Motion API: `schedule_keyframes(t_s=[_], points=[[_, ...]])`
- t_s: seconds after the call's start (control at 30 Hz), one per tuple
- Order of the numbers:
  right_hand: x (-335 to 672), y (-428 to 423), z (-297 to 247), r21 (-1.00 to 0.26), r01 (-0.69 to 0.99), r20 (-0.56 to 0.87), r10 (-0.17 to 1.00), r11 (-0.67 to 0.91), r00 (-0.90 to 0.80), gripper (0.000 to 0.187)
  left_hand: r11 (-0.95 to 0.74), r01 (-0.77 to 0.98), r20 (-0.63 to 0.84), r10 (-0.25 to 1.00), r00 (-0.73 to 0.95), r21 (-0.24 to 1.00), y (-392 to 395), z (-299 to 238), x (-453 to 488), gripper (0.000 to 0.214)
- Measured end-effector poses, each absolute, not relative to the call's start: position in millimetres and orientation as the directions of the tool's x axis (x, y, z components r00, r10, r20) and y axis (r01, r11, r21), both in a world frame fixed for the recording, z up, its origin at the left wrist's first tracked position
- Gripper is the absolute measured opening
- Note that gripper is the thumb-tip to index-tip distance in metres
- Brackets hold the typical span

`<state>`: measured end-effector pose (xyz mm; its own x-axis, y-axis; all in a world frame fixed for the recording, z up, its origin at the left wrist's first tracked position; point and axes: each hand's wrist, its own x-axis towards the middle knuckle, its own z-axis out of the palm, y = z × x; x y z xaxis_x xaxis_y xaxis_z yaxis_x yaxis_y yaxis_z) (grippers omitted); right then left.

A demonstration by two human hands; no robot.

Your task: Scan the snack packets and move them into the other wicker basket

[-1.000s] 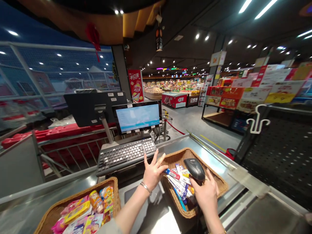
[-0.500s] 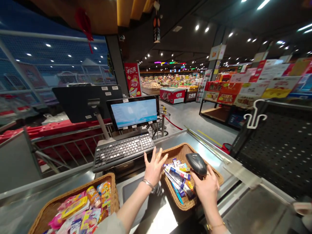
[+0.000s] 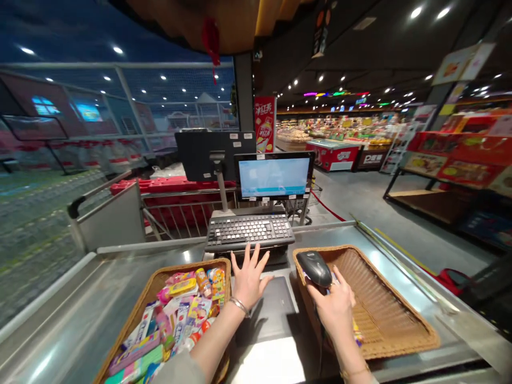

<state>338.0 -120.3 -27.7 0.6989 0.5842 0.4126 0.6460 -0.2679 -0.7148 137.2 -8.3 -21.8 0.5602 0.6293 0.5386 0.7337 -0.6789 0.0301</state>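
Note:
My right hand (image 3: 335, 308) grips a black handheld barcode scanner (image 3: 315, 268) over the near left corner of the right wicker basket (image 3: 384, 314). A few small packets show under that hand; the rest of this basket is bare. My left hand (image 3: 248, 277) hovers open with fingers spread, just in front of the keyboard (image 3: 250, 230) and above a dark scale plate (image 3: 266, 309). A bracelet sits on its wrist. The left wicker basket (image 3: 158, 280) holds several colourful snack packets (image 3: 180, 312).
A lit till screen (image 3: 274, 176) and a dark customer display (image 3: 214, 154) stand behind the keyboard. The steel counter (image 3: 80, 320) runs left and right. Red carts sit behind a metal railing (image 3: 176, 213). Shop aisles and shelving (image 3: 448, 176) lie to the right.
The camera has swung left, so both baskets now sit centred. My left hand moved from the right basket's rim to between the baskets. The right hand kept the scanner.

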Motion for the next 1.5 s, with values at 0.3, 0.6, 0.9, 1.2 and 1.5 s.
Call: schedule_keyframes(t_s=[0.3,0.6,0.9,1.2,1.5], points=[[284.5,-94.4,-30.2,-0.678,0.729,0.398,0.789,-0.091,0.469,0.04,-0.519,0.852,0.504,0.757,0.416,0.076,-18.7,-28.8,72.9,0.064],[246.1,-81.2,-30.8,-0.668,0.744,0.344,0.889,0.006,0.301,0.037,-0.322,0.941,0.469,0.851,0.237,0.108,-33.9,-45.7,17.0,0.064],[219.5,-76.0,-35.9,-0.646,0.761,0.311,0.932,0.061,0.189,0.033,-0.147,0.985,0.418,0.903,0.098,0.088,-42.1,-55.0,-43.7,0.058],[205.0,-72.9,-40.0,-0.63,0.773,0.286,0.948,0.078,0.138,0.027,-0.158,0.985,0.317,0.939,0.131,0.062,-38.1,-63.8,-71.1,0.051],[197.4,-73.4,-46.8,-0.653,0.754,0.269,0.953,0.071,0.142,0.027,-0.291,0.954,0.245,0.932,0.266,0.073,-24.3,-66.5,-67.1,0.036]])
